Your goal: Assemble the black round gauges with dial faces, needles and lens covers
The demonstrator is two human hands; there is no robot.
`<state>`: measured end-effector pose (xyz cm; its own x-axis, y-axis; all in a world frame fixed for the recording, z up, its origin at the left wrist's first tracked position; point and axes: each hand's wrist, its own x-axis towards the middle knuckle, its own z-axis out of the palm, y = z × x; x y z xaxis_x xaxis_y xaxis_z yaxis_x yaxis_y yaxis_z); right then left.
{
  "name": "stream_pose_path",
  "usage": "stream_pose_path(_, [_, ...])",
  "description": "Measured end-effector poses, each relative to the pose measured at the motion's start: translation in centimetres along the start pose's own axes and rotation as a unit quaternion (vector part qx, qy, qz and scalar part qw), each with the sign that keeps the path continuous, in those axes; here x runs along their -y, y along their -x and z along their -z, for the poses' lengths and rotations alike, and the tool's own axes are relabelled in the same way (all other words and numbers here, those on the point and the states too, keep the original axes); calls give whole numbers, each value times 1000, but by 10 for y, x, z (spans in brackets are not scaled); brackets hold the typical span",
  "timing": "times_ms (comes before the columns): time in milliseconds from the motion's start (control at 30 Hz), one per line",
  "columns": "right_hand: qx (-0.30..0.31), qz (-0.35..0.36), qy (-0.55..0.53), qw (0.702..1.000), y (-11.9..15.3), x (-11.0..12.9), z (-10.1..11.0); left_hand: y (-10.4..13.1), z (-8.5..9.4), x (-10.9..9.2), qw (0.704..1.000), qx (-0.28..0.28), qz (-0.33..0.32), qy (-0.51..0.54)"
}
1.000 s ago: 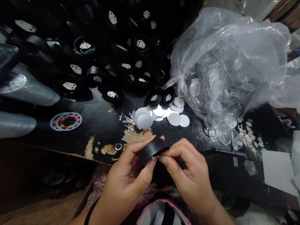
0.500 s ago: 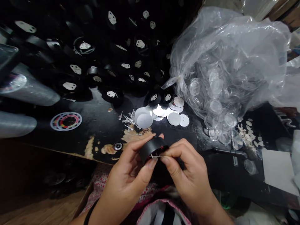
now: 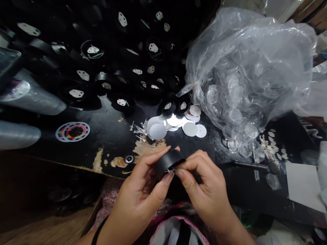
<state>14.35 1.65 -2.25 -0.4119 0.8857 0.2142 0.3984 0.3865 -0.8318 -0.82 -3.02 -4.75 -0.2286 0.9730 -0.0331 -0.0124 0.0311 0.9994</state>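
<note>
A round black housing (image 3: 167,161) is gripped between the thumb and fingers of my left hand (image 3: 145,190), its open side tilted toward my right. My right hand (image 3: 204,185) pinches at the opening of the housing, with a thin pale piece (image 3: 170,170) showing by the fingertips. What lies inside the housing is mostly hidden. Beyond my hands, white discs (image 3: 157,131) overlap on the black table (image 3: 107,119), beside a small heap of pale pointed pieces (image 3: 141,130).
Many black housings (image 3: 122,102) with white plates fill the back left. A clear plastic bag (image 3: 245,68) of transparent round parts bulges at the back right. Printed discs (image 3: 75,131) lie left, a small ring (image 3: 129,159) near the edge, white card (image 3: 302,185) right.
The black housing has turned slightly in my left hand and shifted a little to the right, so less of its inside shows. My right hand still pinches at its opening.
</note>
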Motion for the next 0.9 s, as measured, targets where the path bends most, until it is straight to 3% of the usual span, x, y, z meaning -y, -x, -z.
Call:
stream_pose_path(233, [-22,9,48,999,1,2,-3,0,0,2,1000,7,-20,-21])
stream_pose_path(667, [-15,0,6,1000,4,3,-4,10,5,10,998,25,-25,-57])
stream_pose_path(900, [18,-17,12,1000,4,6,-3,15,7,10,994,9,-24,-108])
